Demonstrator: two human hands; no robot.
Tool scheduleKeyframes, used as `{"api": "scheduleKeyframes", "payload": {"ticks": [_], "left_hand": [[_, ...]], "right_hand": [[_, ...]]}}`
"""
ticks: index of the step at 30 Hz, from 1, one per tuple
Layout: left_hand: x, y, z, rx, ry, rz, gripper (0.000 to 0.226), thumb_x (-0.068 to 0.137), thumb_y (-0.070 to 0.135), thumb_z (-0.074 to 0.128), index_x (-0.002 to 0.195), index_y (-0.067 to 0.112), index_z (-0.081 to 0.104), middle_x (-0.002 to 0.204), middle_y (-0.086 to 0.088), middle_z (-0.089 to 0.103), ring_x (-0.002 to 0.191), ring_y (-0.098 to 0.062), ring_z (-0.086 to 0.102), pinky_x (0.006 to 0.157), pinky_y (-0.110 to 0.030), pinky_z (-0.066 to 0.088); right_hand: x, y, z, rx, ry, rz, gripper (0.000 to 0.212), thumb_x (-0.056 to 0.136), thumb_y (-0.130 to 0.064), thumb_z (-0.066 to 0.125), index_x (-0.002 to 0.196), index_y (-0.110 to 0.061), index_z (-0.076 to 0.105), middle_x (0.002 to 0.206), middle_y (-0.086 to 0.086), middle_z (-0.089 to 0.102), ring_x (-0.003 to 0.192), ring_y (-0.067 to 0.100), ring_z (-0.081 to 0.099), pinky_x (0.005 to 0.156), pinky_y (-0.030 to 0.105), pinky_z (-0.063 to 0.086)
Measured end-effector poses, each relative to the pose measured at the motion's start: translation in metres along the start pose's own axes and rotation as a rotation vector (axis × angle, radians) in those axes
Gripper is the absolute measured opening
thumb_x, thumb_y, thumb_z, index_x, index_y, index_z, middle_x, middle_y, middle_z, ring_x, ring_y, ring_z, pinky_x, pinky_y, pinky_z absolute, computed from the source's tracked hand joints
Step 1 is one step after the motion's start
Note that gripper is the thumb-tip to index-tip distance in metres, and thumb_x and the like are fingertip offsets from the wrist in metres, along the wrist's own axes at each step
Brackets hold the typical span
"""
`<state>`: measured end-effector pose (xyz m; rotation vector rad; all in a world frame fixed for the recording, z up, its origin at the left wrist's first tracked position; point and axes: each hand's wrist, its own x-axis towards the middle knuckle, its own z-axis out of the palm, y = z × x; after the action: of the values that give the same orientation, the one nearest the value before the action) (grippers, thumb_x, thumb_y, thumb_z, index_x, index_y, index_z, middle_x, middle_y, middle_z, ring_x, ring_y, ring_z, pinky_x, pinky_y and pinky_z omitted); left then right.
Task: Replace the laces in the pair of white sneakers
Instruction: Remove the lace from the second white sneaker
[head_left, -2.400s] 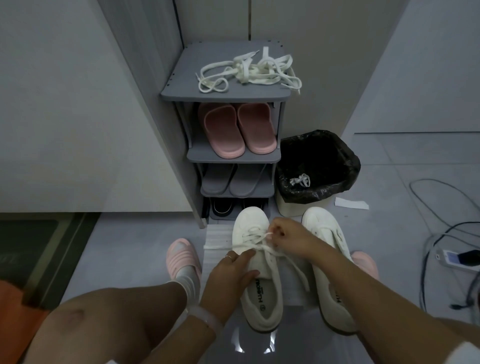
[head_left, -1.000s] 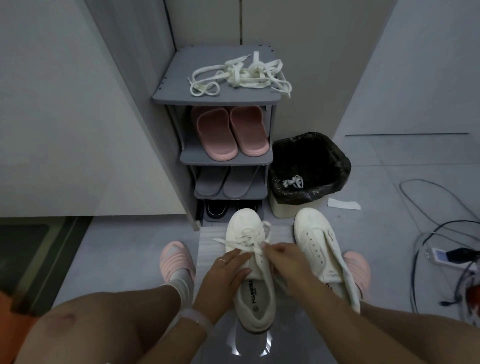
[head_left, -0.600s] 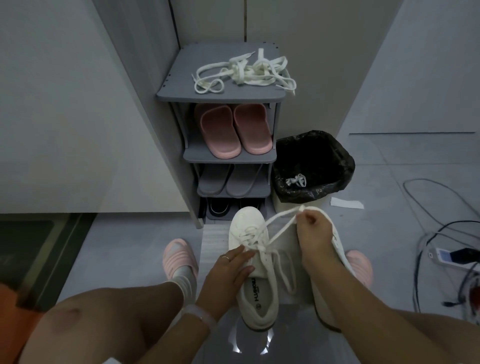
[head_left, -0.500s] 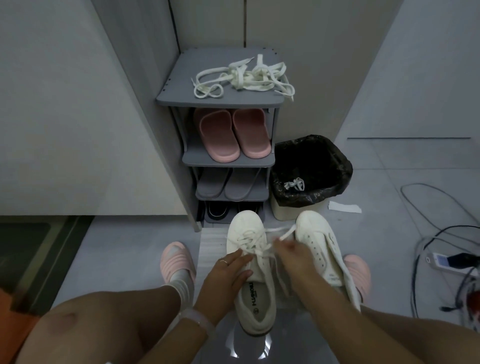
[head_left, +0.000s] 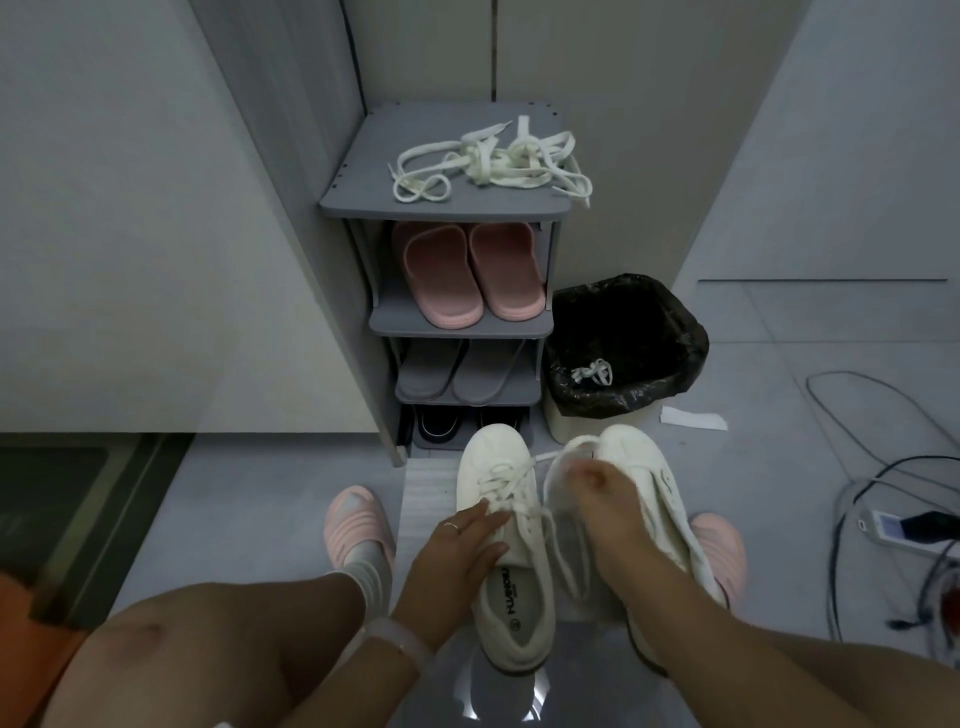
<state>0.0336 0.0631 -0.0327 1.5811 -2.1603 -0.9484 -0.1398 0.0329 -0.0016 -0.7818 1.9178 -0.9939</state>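
Two white sneakers stand side by side on the floor in front of me. My left hand (head_left: 457, 551) rests on the left sneaker (head_left: 506, 551), fingers laid over its side and tongue, steadying it. Its white lace (head_left: 511, 480) is loosened and runs out to the right. My right hand (head_left: 597, 493) pinches that lace, pulling a loop up between the shoes; the hand is blurred. The right sneaker (head_left: 654, 483) lies partly under my right forearm and shows no lace. A tangle of cream laces (head_left: 493, 163) lies on top of the grey shoe rack (head_left: 441, 208).
The rack holds pink slippers (head_left: 467, 275), grey slippers and dark shoes below. A bin with a black liner (head_left: 628, 348) stands right of it with a lace scrap inside. Cables and a power strip (head_left: 904, 527) lie at the right. My feet wear pink slippers (head_left: 356, 519).
My right hand has kept pulling the lace out of the left sneaker, swinging up and to the right, back down, then right again. My left hand has stayed on the shoe.
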Motion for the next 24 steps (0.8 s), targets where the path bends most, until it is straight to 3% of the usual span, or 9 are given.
{"api": "scheduleKeyframes", "payload": {"ticks": [3,5,8,10,14,19,24], "left_hand": [[-0.001,0.000,-0.001,-0.089,0.014,-0.018,0.038,0.094,0.031,0.049,0.133,0.029,0.046,0.142,0.008,0.040,0.131,-0.007,0.036,0.107,-0.009,0.021],[0.003,0.001,-0.006,-0.205,0.084,-0.067,0.033,0.094,0.027,0.050,0.126,0.025,0.053,0.130,0.005,0.054,0.120,-0.010,0.050,0.104,-0.024,0.037],[0.020,0.003,-0.013,-0.176,0.153,-0.102,0.022,0.093,0.016,0.051,0.112,0.013,0.063,0.109,-0.002,0.063,0.093,-0.009,0.057,0.083,-0.012,0.040],[0.032,0.004,-0.015,-0.089,0.129,-0.108,0.019,0.091,0.011,0.053,0.107,0.008,0.064,0.104,-0.007,0.062,0.085,-0.010,0.054,0.074,-0.009,0.036],[0.048,0.010,-0.019,0.038,0.036,-0.066,0.019,0.090,0.014,0.053,0.105,0.007,0.063,0.106,-0.009,0.057,0.093,-0.019,0.055,0.077,-0.016,0.036],[0.052,0.015,-0.026,0.343,-0.093,0.079,0.023,0.096,0.018,0.039,0.109,0.010,0.057,0.112,-0.007,0.054,0.100,-0.023,0.054,0.082,-0.030,0.040],[0.052,0.019,-0.025,0.361,-0.161,0.100,0.027,0.097,0.021,0.039,0.108,0.008,0.060,0.114,-0.008,0.052,0.105,-0.023,0.052,0.089,-0.029,0.039]], "right_hand": [[-0.015,0.020,0.010,-0.107,-0.162,0.094,0.026,0.089,-0.022,0.056,0.114,-0.013,0.058,0.102,0.002,0.057,0.095,0.017,0.053,0.084,0.027,0.043],[-0.022,0.026,0.012,-0.233,-0.121,-0.013,0.028,0.088,-0.022,0.058,0.114,-0.011,0.056,0.098,0.001,0.056,0.094,0.017,0.054,0.079,0.023,0.039],[-0.034,0.028,0.016,-0.366,-0.100,-0.295,0.018,0.088,-0.026,0.059,0.100,-0.014,0.057,0.094,0.000,0.055,0.090,0.017,0.054,0.073,0.024,0.039],[-0.039,0.027,0.020,-0.433,-0.184,-0.361,0.022,0.087,-0.032,0.058,0.104,-0.019,0.052,0.098,-0.007,0.047,0.095,0.013,0.049,0.078,0.025,0.042],[-0.039,0.029,0.016,-0.504,-0.256,-0.375,0.034,0.087,-0.033,0.059,0.116,-0.020,0.045,0.109,-0.005,0.044,0.101,0.013,0.047,0.082,0.024,0.043],[-0.039,0.028,0.014,-0.536,-0.273,-0.360,0.041,0.088,-0.031,0.059,0.122,-0.020,0.039,0.115,-0.003,0.043,0.106,0.015,0.046,0.084,0.026,0.042],[-0.043,0.033,0.015,-0.663,-0.266,-0.390,0.023,0.088,-0.023,0.053,0.101,-0.019,0.034,0.107,0.000,0.044,0.094,0.018,0.049,0.072,0.027,0.040]]}}
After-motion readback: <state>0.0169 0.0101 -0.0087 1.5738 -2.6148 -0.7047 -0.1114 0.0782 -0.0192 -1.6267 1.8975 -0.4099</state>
